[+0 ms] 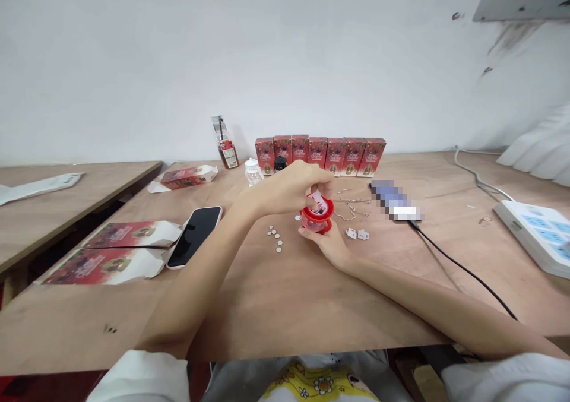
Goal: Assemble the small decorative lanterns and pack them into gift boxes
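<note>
My right hand (332, 249) is closed around a small red plastic lantern body (317, 222), which has red rims and a see-through wall, and holds it tilted above the table. From above, my left hand (307, 179) reaches over its open end. The left fingers pinch a small white printed piece (317, 202) that sits partly inside the rim. Close by on the table lie several button cells (277, 236) and two small white plastic parts (357, 234). Behind my left hand, a black lantern (280, 163) is partly hidden, beside a white lantern (252, 170).
A row of red boxes (317, 152) stands along the wall, near a bottle (228, 151). Opened boxes (107, 265) and a phone (196, 236) lie left. Wire handles (351, 206), a cabled phone (394, 199) and a white box-shaped device (534, 236) are right.
</note>
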A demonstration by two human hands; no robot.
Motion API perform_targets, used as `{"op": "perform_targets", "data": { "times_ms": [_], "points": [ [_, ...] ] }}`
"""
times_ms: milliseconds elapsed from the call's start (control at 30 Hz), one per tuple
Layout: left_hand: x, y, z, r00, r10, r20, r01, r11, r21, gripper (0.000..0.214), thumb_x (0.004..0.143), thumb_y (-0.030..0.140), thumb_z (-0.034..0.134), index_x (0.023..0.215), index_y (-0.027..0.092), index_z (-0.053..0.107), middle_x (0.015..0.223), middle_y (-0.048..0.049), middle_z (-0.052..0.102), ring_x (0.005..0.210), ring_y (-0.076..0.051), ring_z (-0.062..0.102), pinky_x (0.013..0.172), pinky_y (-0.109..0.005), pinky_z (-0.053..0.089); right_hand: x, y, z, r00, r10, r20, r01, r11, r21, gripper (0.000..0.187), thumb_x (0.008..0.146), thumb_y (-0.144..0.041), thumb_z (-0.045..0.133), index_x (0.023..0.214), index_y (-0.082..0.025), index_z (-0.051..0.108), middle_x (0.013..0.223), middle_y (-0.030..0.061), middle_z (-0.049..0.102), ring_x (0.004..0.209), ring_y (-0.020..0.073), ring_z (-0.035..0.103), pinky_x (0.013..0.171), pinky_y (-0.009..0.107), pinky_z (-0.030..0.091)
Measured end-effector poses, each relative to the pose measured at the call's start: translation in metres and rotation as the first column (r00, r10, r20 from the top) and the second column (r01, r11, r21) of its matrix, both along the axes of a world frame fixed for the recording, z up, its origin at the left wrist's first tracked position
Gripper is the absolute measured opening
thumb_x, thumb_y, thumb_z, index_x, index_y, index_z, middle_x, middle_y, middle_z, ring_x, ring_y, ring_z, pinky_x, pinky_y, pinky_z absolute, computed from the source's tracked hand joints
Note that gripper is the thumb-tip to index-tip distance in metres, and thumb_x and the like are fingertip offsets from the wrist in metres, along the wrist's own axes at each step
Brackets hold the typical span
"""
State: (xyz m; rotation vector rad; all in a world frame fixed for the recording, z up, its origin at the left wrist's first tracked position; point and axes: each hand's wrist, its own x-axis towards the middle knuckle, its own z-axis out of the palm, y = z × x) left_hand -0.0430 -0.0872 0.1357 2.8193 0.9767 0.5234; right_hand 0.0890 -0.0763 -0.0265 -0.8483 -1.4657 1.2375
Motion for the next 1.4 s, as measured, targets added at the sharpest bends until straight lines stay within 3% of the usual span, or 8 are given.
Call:
{"op": "perform_targets", "data": {
  "times_ms": [200, 367, 733, 900, 1100, 1300, 1400],
  "points": [
    [0.0, 0.002, -0.002, 0.983, -0.058, 0.175, 0.099, 0.968, -0.232, 0.014, 0.072, 0.003, 0.059, 0.08, 0.015, 0.062, 0.077, -0.0005, 0.07, 0.071, -0.01, 0.065, 0.063, -0.02, 0.048, 0.0, 0.001, -0.001, 1.0, 0.008, 0.005, -0.008, 1.0, 0.013, 0.034, 0.064, -0.035, 0.073, 0.093, -0.022, 0.061, 0.099, 0.0027, 0.068, 0.097, 0.021, 0.062, 0.094, 0.039, 0.045],
    [-0.001, 0.006, -0.005, 0.956, 0.007, 0.292, 0.096, 0.936, -0.337, 0.007, 0.073, 0.012, 0.065, 0.078, 0.013, 0.061, 0.077, -0.0029, 0.071, 0.071, -0.012, 0.068, 0.064, -0.02, 0.053, 0.0, 0.001, 0.0, 1.0, 0.01, 0.004, -0.01, 1.0, 0.012, 0.04, 0.063, -0.035, 0.073, 0.098, -0.021, 0.06, 0.1, 0.004, 0.067, 0.098, 0.0219, 0.06, 0.093, 0.04, 0.044],
    [-0.008, 0.019, -0.012, 0.972, 0.0, 0.234, 0.074, 0.948, -0.31, 0.008, 0.074, 0.01, 0.063, 0.081, 0.012, 0.063, 0.078, -0.0037, 0.071, 0.074, -0.013, 0.067, 0.064, -0.02, 0.05, -0.001, 0.001, -0.001, 0.999, 0.024, -0.038, -0.025, 0.999, -0.026, 0.035, 0.061, -0.03, 0.075, 0.093, -0.021, 0.061, 0.093, 0.0022, 0.067, 0.092, 0.0209, 0.061, 0.092, 0.04, 0.044],
    [-0.007, 0.016, -0.009, 0.988, -0.048, 0.149, 0.083, 0.968, -0.237, 0.009, 0.072, 0.008, 0.064, 0.078, 0.015, 0.064, 0.075, 0.0005, 0.071, 0.07, -0.009, 0.064, 0.061, -0.018, 0.044, -0.002, -0.001, 0.004, 0.997, 0.045, -0.068, -0.046, 0.999, -0.019, 0.038, 0.062, -0.028, 0.075, 0.096, -0.022, 0.061, 0.107, 0.0034, 0.067, 0.103, 0.022, 0.06, 0.095, 0.04, 0.043],
    [-0.005, 0.012, -0.006, 0.997, -0.045, 0.065, 0.058, 0.977, -0.206, 0.008, 0.073, 0.007, 0.062, 0.076, 0.015, 0.063, 0.075, 0.0018, 0.07, 0.07, -0.009, 0.063, 0.062, -0.019, 0.042, -0.002, -0.001, 0.005, 0.996, 0.05, -0.071, -0.053, 0.998, -0.04, 0.041, 0.062, -0.028, 0.075, 0.099, -0.023, 0.06, 0.11, 0.0039, 0.066, 0.104, 0.0224, 0.06, 0.095, 0.04, 0.043],
    [0.001, 0.007, -0.006, 1.0, 0.011, -0.028, -0.013, 0.997, -0.076, 0.021, 0.072, 0.003, 0.055, 0.088, 0.015, 0.062, 0.093, -0.0023, 0.065, 0.076, -0.011, 0.058, 0.064, -0.021, 0.041, -0.001, 0.001, 0.0, 0.998, 0.033, -0.06, -0.035, 0.999, -0.041, 0.04, 0.062, -0.03, 0.075, 0.098, -0.022, 0.06, 0.104, 0.0032, 0.067, 0.1, 0.0216, 0.061, 0.093, 0.039, 0.044],
    [0.003, 0.005, -0.006, 0.997, 0.043, -0.07, -0.049, 0.995, -0.086, 0.026, 0.073, 0.003, 0.054, 0.094, 0.016, 0.063, 0.095, -0.0028, 0.066, 0.078, -0.012, 0.058, 0.066, -0.022, 0.042, -0.001, 0.0, 0.0, 0.999, 0.038, -0.038, -0.039, 0.999, -0.038, 0.038, 0.062, -0.029, 0.074, 0.097, -0.021, 0.06, 0.101, 0.0025, 0.067, 0.098, 0.0209, 0.061, 0.092, 0.038, 0.044]
  ]
}}
